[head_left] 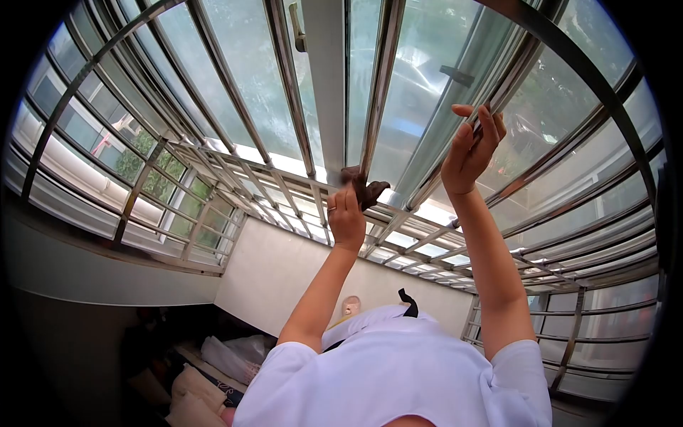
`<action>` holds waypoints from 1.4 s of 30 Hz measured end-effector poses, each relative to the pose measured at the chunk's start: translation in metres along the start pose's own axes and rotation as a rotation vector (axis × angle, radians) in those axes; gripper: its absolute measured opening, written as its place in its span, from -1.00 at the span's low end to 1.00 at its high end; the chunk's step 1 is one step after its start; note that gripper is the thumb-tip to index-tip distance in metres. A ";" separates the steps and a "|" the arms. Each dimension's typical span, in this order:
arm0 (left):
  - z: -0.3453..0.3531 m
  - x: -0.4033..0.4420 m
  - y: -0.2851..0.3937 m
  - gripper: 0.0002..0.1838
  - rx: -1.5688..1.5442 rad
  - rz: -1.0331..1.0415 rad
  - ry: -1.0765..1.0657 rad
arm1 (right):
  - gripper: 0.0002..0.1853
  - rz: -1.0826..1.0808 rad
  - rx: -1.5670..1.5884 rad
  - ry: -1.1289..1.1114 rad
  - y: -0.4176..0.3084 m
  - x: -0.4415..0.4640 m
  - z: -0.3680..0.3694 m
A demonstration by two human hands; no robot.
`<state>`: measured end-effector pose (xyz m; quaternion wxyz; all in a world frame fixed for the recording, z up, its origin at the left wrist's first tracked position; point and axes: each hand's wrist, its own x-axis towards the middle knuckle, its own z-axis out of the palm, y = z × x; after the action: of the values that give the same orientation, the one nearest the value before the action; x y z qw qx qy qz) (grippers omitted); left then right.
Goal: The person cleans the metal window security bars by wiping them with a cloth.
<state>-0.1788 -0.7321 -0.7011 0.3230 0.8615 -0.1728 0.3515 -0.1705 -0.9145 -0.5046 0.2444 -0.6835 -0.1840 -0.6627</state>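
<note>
My left hand [346, 218], with a ring on one finger, is closed on a dark brown cloth [370, 193]. The cloth is bunched around the lower end of an upright metal bar [381, 82], where it meets the horizontal grille. Higher up and to the right, my right hand [471, 153] is raised beside another slanting bar [514, 65]. Its fingers are bent but apart, and nothing shows in them. Whether its fingertips touch that bar, I cannot tell.
Metal window bars surround me, with glass panes [235, 64] behind them. A window handle [297, 28] sits at the top. Below the grille is a pale ledge [260, 274]. Plastic bags [231, 356] and other items lie at lower left.
</note>
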 end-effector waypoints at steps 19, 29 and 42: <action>0.029 -0.085 -0.045 -0.49 -0.372 -0.210 -0.244 | -0.70 -0.008 -0.104 -0.103 -0.012 0.003 -0.019; 0.054 -0.046 -0.001 -0.34 -0.310 -0.478 -0.163 | -0.74 0.188 -0.534 -0.580 -0.089 -0.071 -0.159; 0.070 -0.140 -0.052 -0.54 -0.149 -1.063 -0.612 | -0.36 0.579 -0.286 -0.294 -0.049 -0.044 -0.162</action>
<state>-0.2133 -0.7316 -0.8624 0.4489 0.8667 0.1711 -0.1339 -0.3336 -0.9650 -0.5433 0.2951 -0.8226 0.0787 -0.4796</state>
